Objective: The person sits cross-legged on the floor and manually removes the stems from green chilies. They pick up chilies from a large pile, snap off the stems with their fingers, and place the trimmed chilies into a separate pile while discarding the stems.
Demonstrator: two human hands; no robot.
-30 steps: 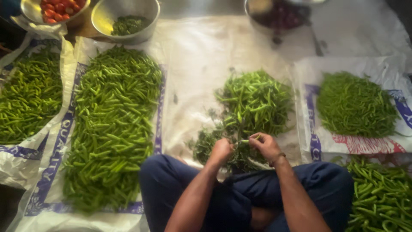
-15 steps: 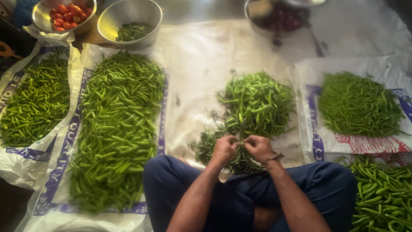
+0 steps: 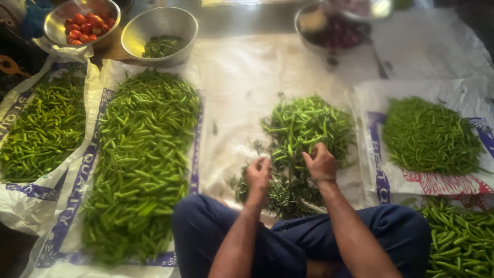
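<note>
My left hand (image 3: pixel 258 174) and right hand (image 3: pixel 321 163) pinch closed on chillies at the near edge of the middle pile (image 3: pixel 303 131), stems (image 3: pixel 278 193) heaped below, most of it unpicked

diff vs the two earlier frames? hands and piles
Both hands parted: half a second ago they met over the near edge of the middle chilli pile. Now the left hand sits lower left over the stem litter, and the right hand reaches into the pile. What either grips cannot be told. The other heaps and the steel bowls are unchanged.
</note>
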